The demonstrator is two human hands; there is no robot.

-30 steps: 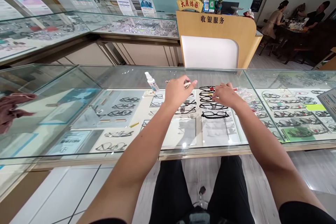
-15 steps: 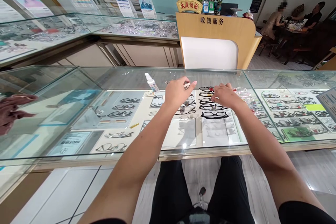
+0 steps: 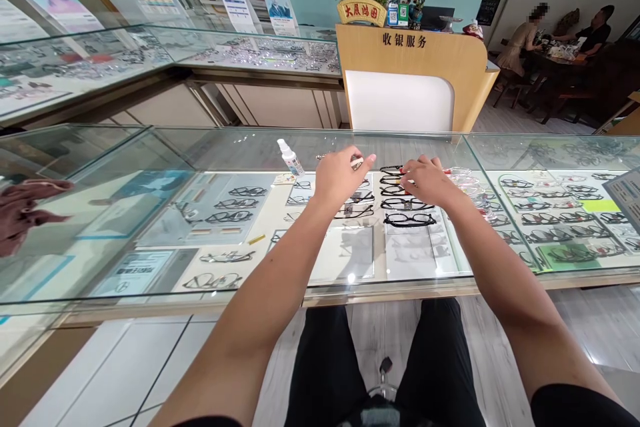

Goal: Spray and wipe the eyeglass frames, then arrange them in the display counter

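Note:
My left hand (image 3: 341, 175) is closed above the glass counter (image 3: 280, 287). A thin pale piece (image 3: 357, 163) shows between its thumb and fingers; the rest is hidden behind the hand. My right hand (image 3: 425, 179) hovers over or touches the far end of a column of black glasses, fingers curled down and tips partly hidden. I cannot make out what it grips. Nearest me in that column is a thick black pair of glasses (image 3: 409, 219), with another black pair (image 3: 404, 204) behind it. A white spray bottle (image 3: 291, 158) stands left of my left hand.
More glasses (image 3: 231, 217) lie to the left, and clear-framed ones (image 3: 463, 177) to the right. A brown cloth (image 3: 30, 210) is at the left edge. Beyond stands a wooden cashier desk (image 3: 400, 57). Two people sit at a table in the far right corner.
My right hand has shifted very slightly left, its fingers a little raised. The left hand keeps its pose and the thin pale piece stays in it.

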